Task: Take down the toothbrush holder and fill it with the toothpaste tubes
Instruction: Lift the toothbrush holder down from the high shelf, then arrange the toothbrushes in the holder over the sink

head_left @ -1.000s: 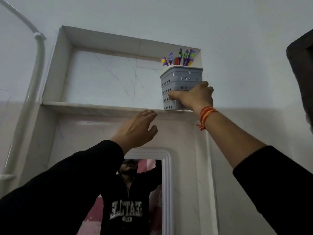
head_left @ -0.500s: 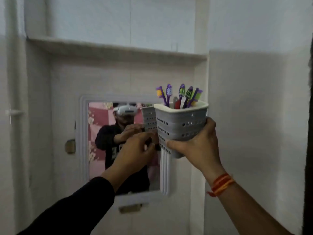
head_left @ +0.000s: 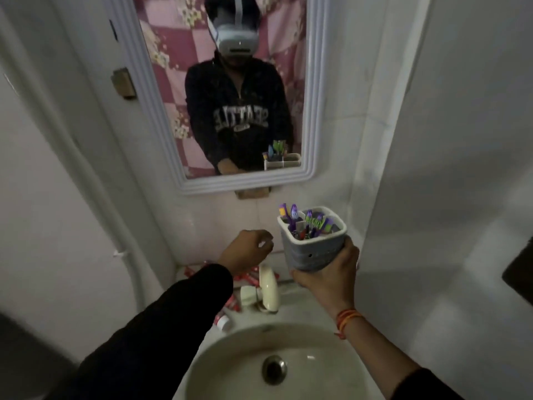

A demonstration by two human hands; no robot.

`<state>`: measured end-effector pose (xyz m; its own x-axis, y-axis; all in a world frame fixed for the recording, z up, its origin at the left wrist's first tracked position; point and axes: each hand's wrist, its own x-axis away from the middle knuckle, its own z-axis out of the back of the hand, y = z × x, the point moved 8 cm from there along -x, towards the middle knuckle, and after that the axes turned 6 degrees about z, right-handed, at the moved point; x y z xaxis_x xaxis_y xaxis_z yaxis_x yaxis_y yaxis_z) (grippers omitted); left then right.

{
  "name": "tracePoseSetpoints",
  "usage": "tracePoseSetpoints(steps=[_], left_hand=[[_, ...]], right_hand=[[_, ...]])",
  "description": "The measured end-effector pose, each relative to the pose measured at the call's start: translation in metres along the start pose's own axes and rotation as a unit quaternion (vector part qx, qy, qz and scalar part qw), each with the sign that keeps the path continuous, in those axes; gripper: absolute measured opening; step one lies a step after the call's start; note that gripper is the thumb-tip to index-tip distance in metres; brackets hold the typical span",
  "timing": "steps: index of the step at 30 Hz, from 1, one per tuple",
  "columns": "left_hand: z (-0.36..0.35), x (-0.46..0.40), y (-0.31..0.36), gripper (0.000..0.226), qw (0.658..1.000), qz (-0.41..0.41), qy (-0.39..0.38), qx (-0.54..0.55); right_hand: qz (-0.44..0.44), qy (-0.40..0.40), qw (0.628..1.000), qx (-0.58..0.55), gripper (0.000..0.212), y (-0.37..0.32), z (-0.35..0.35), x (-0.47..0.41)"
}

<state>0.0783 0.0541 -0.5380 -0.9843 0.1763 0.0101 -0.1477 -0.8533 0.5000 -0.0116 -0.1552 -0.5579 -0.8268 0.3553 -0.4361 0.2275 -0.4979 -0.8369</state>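
The right hand [head_left: 327,274] holds the gray toothbrush holder [head_left: 313,241] from below, with its fingers wrapped around the bottom, up in the air above the back of the sink [head_left: 230,368] and just right of the tap [head_left: 266,290]. The holder stands almost straight, and purple and green toothbrushes [head_left: 305,222] poke out of its top. The left hand [head_left: 245,251] is loosely curled with nothing in it, over the red toothpaste tubes [head_left: 230,301] lying behind the tap
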Motion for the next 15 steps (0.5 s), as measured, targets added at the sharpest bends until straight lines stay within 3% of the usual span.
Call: tracePoseSetpoints(steps=[6,15], left_hand=[[-0.038,-0.021,-0.039,0.029,0.994,0.043,-0.077,-0.066],[-0.088,-0.065,-0.07,0.035,0.96,0.025,-0.175,-0.217]], right_hand=[[-0.063,-0.034,0.997,0.003,0.126,0.069,-0.027,0.047],[-0.071,-0.048,0.996,-0.001,0.131,0.119,-0.049,0.078]])
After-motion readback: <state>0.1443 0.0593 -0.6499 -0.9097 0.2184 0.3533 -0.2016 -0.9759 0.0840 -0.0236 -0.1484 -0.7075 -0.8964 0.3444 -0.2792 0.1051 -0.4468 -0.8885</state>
